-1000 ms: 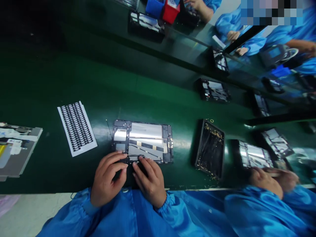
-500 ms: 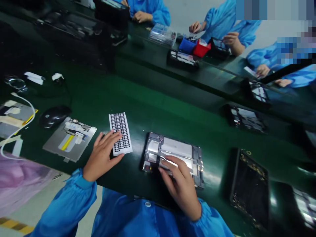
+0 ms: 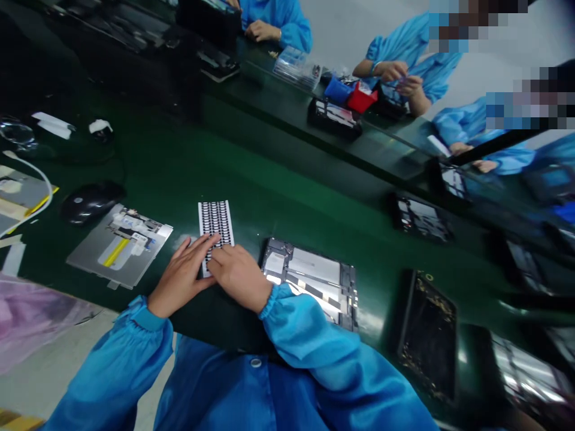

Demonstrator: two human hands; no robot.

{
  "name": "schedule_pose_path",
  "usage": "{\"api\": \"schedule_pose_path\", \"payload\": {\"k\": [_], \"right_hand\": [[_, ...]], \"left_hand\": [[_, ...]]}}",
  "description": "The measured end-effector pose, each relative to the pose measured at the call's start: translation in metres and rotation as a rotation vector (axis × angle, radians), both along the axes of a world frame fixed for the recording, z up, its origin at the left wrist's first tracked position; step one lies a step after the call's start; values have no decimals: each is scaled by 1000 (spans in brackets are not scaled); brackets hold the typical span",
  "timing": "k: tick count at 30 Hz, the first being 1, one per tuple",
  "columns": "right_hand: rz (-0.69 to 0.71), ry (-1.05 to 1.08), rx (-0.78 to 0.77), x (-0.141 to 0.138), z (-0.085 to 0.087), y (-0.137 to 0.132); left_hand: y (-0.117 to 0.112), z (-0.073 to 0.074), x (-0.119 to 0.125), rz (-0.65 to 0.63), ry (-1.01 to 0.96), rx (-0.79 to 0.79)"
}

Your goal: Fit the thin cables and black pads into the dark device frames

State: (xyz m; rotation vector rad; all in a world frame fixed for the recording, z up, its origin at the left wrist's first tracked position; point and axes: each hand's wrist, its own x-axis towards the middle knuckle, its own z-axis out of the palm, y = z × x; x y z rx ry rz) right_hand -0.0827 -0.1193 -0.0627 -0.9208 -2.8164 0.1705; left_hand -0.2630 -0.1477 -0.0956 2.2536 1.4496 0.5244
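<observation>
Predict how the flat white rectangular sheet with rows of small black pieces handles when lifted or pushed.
The white sheet looks thin, so it will probably flex and feel light. Lying flat, it seems unlikely to roll or tip. The glossy green tabletop may let it slide if pushed.

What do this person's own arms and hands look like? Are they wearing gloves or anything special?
No gloves: the left hand and right hand are bare. The left sleeve and right sleeve are long, loose and bright blue, with a slight sheen, creases and gathered wrists. I can see no markings or cables on them.
</observation>
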Motion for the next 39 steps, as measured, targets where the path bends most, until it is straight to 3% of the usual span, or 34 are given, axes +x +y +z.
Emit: {"api": "schedule_pose_path", "payload": {"k": [3,7,10,14,17,19,22,25,28,31,34,39], "right_hand": [[47,-14,11,1,1,0],[-30,-39,-29,-5,-8,1],[-76,-21,-72,-10,-5,4],[-130,238,-226,17,32,-13],[-209,511,-281,81,58,-52],[-373,675,-225,135,56,-84],[-693,667,-163,207,30,-126],[-794,497,-134,245,5,-150],[-721,409,-104,249,-2,-156],[-652,386,-65,240,-1,-150],[-622,350,-60,234,-2,-144],[-641,307,-64,231,-7,-142]], "left_hand": [[4,3,-8,-31,-17,-13],[13,11,-24,-107,-78,-88],[22,9,-31,-130,-51,-37],[32,1,-34,-179,-72,33],[28,5,-26,-106,-72,-49],[17,15,-8,8,-86,-28],[-13,35,43,129,-248,140],[-42,45,110,-51,-340,230],[-58,39,170,-262,-275,197],[-60,26,210,-306,-256,172],[-57,16,226,-291,-235,199],[-57,12,228,-268,-227,228]]}}
